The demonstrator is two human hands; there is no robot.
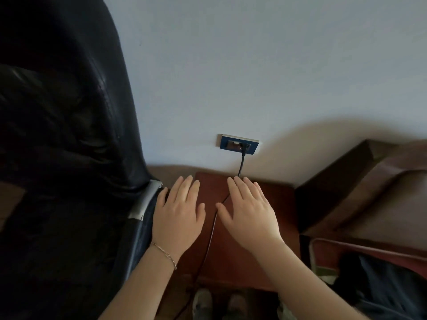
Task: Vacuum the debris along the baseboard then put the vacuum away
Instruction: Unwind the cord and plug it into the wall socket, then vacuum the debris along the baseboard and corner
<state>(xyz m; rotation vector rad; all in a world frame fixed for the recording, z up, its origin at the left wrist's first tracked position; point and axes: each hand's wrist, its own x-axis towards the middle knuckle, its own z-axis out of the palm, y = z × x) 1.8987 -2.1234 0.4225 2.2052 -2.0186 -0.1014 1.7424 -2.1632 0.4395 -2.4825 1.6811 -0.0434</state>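
My left hand point(179, 213) and my right hand point(248, 212) are held flat and side by side, fingers spread, above a reddish-brown wooden top point(275, 204). Neither hand holds anything. A thin bracelet circles my left wrist. A black cord point(241, 163) runs from a plug in a blue wall socket point(238, 144) down the pale wall, passes between my hands and drops toward the floor. No vacuum and no debris are in view. The baseboard is hidden by the furniture.
A large black leather chair back point(69, 135) fills the left side, close to my left hand. At the right stands a dark brown bed frame point(346, 181) with dark fabric point(381, 285) on it. My feet point(217, 303) show at the bottom.
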